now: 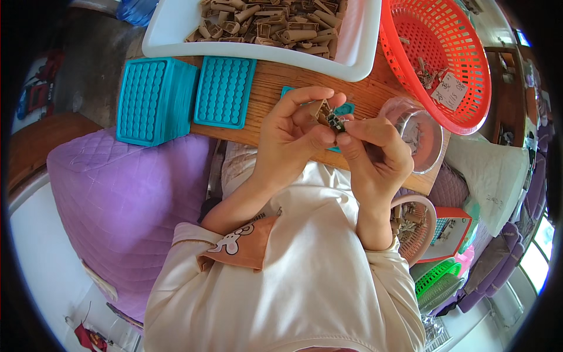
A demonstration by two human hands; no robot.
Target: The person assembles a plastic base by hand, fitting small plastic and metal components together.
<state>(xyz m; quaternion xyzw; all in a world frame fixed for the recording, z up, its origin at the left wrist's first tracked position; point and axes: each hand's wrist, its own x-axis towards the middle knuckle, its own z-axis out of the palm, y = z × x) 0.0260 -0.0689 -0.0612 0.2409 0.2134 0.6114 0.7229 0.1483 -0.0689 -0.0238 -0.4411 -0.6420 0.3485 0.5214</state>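
Note:
My two hands meet above the wooden table's near edge. In my left hand (pixel 286 134), thumb and fingers are closed around a small tan plastic shell (pixel 321 111). My right hand (pixel 378 154) pinches a small dark green part with metallic bits (pixel 336 122), possibly a circuit board, against the shell's open side. Fingertips cover much of both pieces, so I cannot tell how far one sits inside the other. Partly hidden behind the hands lies a teal tray (pixel 346 109). Beyond them, a white bin (pixel 362 63) holds many similar tan shells (pixel 299 35).
Stacked teal dimpled trays (pixel 141 102) stand at left beside another teal tray (pixel 226 94). A red basket (pixel 437 35) with small metal parts and a paper note is at far right. Nearer are a clear round tub (pixel 428 138), a pink basket (pixel 419 234) and purple quilted fabric (pixel 126 205).

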